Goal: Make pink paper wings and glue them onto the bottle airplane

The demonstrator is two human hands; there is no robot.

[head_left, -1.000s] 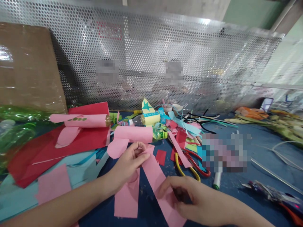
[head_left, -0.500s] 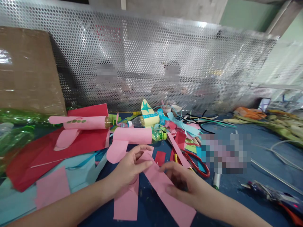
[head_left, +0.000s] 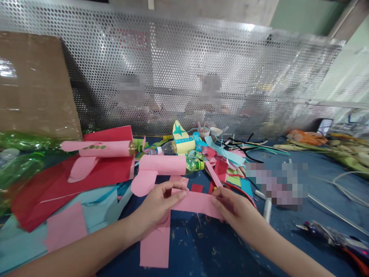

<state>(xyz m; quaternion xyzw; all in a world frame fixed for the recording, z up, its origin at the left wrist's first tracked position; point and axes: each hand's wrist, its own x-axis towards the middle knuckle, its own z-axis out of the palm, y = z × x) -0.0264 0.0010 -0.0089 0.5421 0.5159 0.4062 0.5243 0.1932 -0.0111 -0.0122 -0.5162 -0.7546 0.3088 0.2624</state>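
Observation:
My left hand (head_left: pixel 157 206) pinches the left end of a pink paper strip (head_left: pixel 197 204) between thumb and fingers. My right hand (head_left: pixel 235 207) grips its other end, so the strip stretches nearly level between them. Under my left hand a second pink paper strip (head_left: pixel 155 246) lies on the table, partly covered. Just beyond my hands rests a green-capped plastic bottle (head_left: pixel 193 164) wrapped in pink paper (head_left: pixel 163 164), with a rounded pink flap (head_left: pixel 144 183) on its near side. Red-handled scissors (head_left: pixel 240 191) lie behind my right hand, which partly hides them.
Another pink-wrapped bottle (head_left: pixel 105 149) lies over red paper (head_left: pixel 115 173) at left. A yellow-wrapped bottle (head_left: pixel 184 145) and coloured scraps (head_left: pixel 225 154) are at the back. A perforated metal panel (head_left: pixel 173 69) stands behind. At right is a glue gun (head_left: pixel 337 238).
The held strip slanted down toward the lower right before; now it spans level and shorter between both hands. My right hand has closed on its end. My left hand has barely moved.

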